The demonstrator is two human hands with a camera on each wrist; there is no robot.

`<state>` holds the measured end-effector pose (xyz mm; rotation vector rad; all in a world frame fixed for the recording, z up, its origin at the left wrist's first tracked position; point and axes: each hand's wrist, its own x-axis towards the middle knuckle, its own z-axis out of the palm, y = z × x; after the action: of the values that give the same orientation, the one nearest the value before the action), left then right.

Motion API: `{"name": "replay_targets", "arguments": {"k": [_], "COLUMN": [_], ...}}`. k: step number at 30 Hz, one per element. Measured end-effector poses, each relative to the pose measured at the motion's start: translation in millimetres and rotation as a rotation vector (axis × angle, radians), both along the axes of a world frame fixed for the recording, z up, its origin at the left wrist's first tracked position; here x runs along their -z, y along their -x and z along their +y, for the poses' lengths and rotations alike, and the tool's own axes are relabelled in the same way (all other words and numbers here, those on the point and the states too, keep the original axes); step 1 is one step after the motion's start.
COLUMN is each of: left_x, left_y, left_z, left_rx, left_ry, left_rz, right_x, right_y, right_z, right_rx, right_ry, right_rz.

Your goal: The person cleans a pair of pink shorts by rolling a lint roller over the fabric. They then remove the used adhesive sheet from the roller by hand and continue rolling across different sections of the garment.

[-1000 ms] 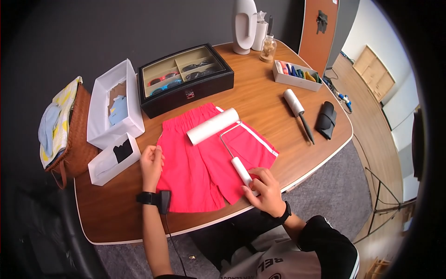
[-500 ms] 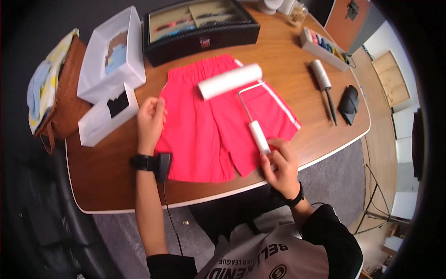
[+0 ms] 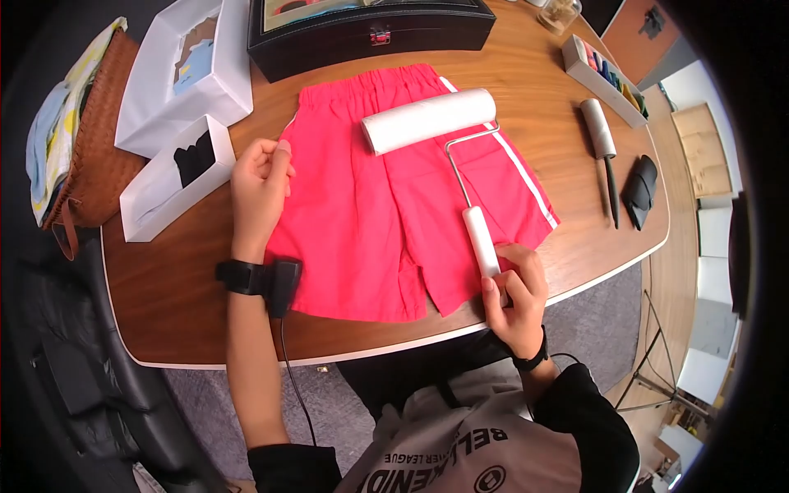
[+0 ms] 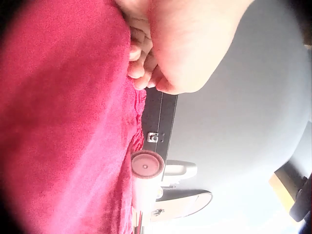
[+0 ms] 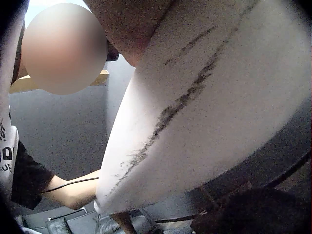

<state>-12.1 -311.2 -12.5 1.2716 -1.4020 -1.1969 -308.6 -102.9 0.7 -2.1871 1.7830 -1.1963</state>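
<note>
Bright pink shorts (image 3: 362, 205) lie flat on the wooden table (image 3: 181, 287). A large lint roller rests on them, its white roll (image 3: 429, 121) just below the waistband. My right hand (image 3: 508, 287) grips the near end of its white handle (image 3: 481, 230), by the right leg hem. That handle (image 5: 204, 107) fills the right wrist view. My left hand (image 3: 271, 160) sits at the shorts' left edge, with fingers curled and pinching the fabric. The left wrist view shows those curled fingers (image 4: 139, 73) on the pink cloth (image 4: 63, 122), with the roll's end (image 4: 146, 165) beyond.
A black glasses case (image 3: 370, 29) stands behind the shorts. Two white boxes (image 3: 185, 78) (image 3: 168, 181) and a woven basket (image 3: 82, 156) are at the left. At the right lie a small lint roller (image 3: 600, 135), a black pouch (image 3: 639, 191) and a white tray (image 3: 600, 78).
The head view has tipped down and come closer. Both hands and the roller keep much the same places on the shorts.
</note>
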Motion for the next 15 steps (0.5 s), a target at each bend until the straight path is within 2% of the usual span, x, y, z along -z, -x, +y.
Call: {"name": "replay_targets", "arguments": {"k": [15], "left_x": [2.3], "left_y": [-2.3], "left_z": [3.1], "left_rx": [-0.001], "left_ry": [0.030], "left_rz": [0.009], "right_x": [-1.9], "right_y": [-0.6], "right_z": [4.2], "right_rx": [0.028], "right_ry": [-0.018], "right_rz": [-0.035]}}
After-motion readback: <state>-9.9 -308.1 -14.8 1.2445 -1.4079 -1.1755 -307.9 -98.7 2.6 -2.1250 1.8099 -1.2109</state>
